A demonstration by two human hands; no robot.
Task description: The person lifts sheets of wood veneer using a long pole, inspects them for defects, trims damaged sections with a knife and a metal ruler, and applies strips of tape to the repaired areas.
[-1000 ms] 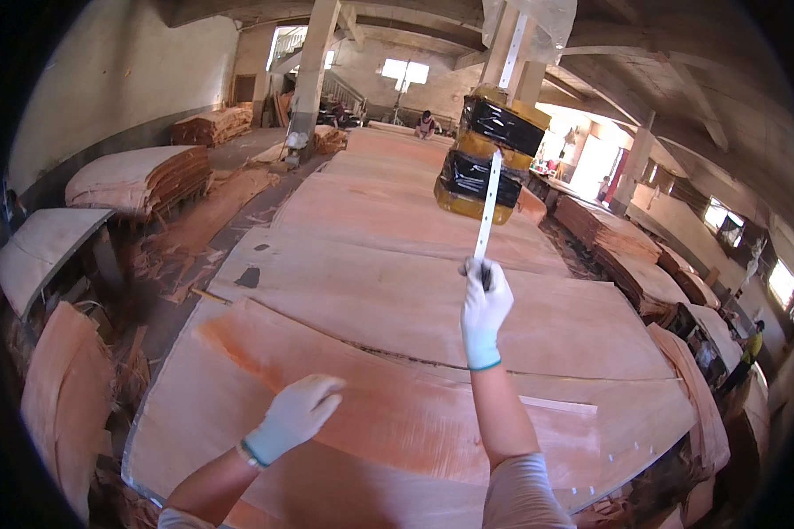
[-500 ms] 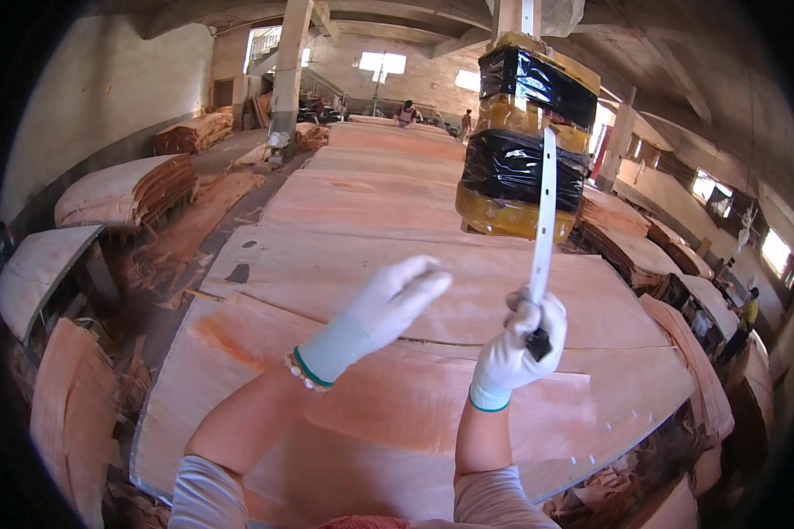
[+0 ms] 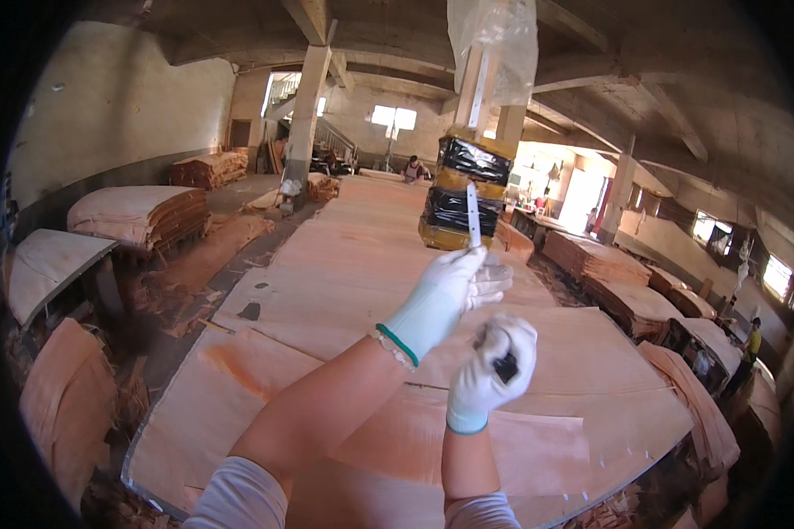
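Note:
My right hand (image 3: 492,363), in a white glove, is closed round the black handle (image 3: 505,368) of a long knife. Its straight pale blade (image 3: 474,215) has a row of small holes and points upward. In front of the lower blade is my left hand (image 3: 459,280), also gloved, its fingers stretched out to the right. It hides that stretch of blade, and I cannot tell whether it touches the metal. Behind the blade tip hangs a block (image 3: 465,187) wrapped in yellow and black tape, fixed to an upright bar. Below both hands lie broad reddish wood veneer sheets (image 3: 326,291).
A smaller veneer piece (image 3: 503,445) lies across the near sheets. Veneer stacks (image 3: 137,213) line the left side, and more stacks (image 3: 604,264) line the right. Scraps litter the floor. A person (image 3: 415,168) is at the far end, another (image 3: 752,344) at far right.
My left hand has moved right and up, across the knife blade. My right hand has shifted slightly left and down with the knife. The view has tilted up, and the taped block looks smaller.

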